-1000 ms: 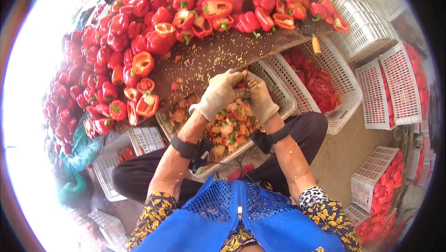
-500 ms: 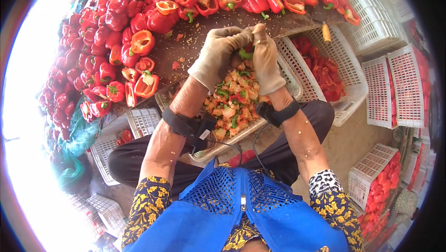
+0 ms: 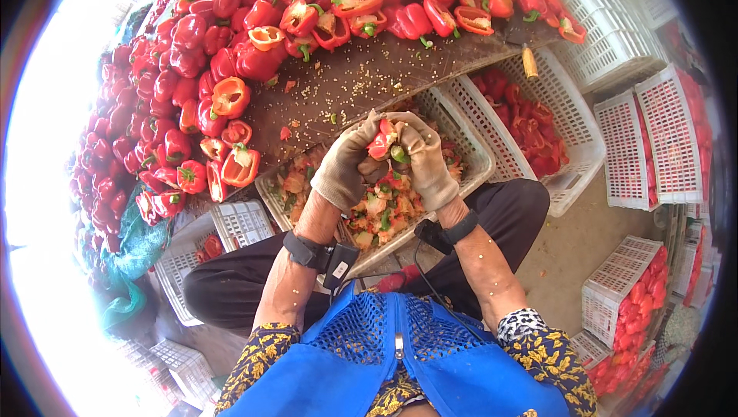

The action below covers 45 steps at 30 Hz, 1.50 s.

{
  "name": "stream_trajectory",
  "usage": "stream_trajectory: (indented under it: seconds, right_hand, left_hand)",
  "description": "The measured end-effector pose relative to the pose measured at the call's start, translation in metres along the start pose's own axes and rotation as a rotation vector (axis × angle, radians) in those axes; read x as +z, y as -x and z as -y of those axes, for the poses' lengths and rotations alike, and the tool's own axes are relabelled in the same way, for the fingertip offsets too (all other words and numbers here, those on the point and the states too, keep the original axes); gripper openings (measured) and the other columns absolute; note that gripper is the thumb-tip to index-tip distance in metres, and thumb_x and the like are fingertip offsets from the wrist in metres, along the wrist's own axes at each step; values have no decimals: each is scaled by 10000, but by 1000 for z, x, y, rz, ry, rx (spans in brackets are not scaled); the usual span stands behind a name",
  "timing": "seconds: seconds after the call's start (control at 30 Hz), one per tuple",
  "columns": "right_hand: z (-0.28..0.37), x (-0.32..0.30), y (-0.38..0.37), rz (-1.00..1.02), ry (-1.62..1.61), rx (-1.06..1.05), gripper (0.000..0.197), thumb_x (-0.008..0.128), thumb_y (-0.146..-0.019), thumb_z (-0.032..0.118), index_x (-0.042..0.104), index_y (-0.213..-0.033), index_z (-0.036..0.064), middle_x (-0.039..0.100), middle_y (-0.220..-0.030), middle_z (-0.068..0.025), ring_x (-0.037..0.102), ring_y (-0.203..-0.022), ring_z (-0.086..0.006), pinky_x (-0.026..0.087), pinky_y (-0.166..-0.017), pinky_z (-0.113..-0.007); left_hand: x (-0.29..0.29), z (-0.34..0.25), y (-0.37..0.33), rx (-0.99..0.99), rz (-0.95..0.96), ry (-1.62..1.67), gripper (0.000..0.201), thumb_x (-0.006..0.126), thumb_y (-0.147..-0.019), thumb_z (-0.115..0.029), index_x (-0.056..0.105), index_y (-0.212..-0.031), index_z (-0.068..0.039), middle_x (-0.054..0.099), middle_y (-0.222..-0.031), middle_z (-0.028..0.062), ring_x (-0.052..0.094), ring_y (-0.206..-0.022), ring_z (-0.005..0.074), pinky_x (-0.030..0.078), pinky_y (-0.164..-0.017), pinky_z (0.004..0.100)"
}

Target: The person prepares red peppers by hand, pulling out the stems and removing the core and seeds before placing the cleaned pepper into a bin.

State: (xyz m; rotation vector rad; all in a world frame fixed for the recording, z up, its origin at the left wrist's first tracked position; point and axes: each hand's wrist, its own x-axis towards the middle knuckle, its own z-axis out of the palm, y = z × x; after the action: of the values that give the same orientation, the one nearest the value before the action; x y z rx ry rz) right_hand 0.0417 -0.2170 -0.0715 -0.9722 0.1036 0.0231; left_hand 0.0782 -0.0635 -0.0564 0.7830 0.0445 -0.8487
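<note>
In gloves of off-white cloth, my left hand (image 3: 343, 167) and my right hand (image 3: 430, 162) meet over a white crate (image 3: 475, 175). Between them the fingers close around a piece of red bell pepper (image 3: 381, 139). A green pepper stem (image 3: 399, 154) shows at my right fingertips, against that piece; whether the two are joined I cannot tell. Below the hands, the crate holds pale pepper cores with green stems and red scraps (image 3: 379, 213). Part of this heap is hidden by the gloves.
A brown tabletop (image 3: 307, 102) strewn with seeds bears piled red bell peppers (image 3: 188, 33), some cut open. A yellow handle (image 3: 530, 61) sits at its right edge. Right of my hands, another white crate (image 3: 578, 159) holds red pepper pieces. More crates (image 3: 615, 294) stand farther right.
Both hands have come nearer to me from the table edge, down over the crate of cores. A red pepper piece now shows between them. More seeds lie visible on the tabletop.
</note>
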Motion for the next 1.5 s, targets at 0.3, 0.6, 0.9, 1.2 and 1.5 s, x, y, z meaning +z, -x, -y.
stream_trajectory:
  seconds: [0.3,0.6,0.9,1.2,1.5]
  right_hand:
    - [-11,-57,-17,-333,1608,203,212,643,-889,240,663,-1046,99,633,-1072,-93,630,-815,-265,512,-711,-433]
    - [-127,-79,-10,81,1819,541,350,507,-870,68,639,-1193,97,662,-1113,-191,647,-991,-376,534,-811,-496]
    - [-120,-69,-16,62,1018,518,357,673,-853,75,614,-1198,1,661,-1087,-205,664,-983,-289,556,-815,-420]
    - [-48,-16,14,270,900,-339,357,690,-823,-64,598,-1162,-3,643,-1068,-96,656,-954,-195,553,-803,-300]
    - [-32,13,29,138,423,-104,262,635,-910,-4,597,-1169,-18,614,-939,-27,601,-761,-83,509,-653,-225]
  left_hand:
    - [-1,-17,-30,183,-350,-79,305,566,-978,-383,623,-1056,-94,561,-709,-33,430,-474,84,378,-498,231]
    - [114,-69,-41,675,-261,-293,389,722,-880,-201,615,-1183,19,683,-917,48,612,-586,115,431,-519,220]
    - [-65,14,34,328,-790,-306,347,684,-906,-396,623,-950,-57,656,-799,45,612,-572,107,437,-450,240]
    - [-35,72,22,308,-487,-142,223,728,-885,-239,652,-964,-45,561,-640,-57,408,-461,4,270,-417,182]
    - [-15,45,36,304,-416,89,179,634,-958,-241,655,-984,-65,592,-698,-41,454,-487,10,324,-418,175]
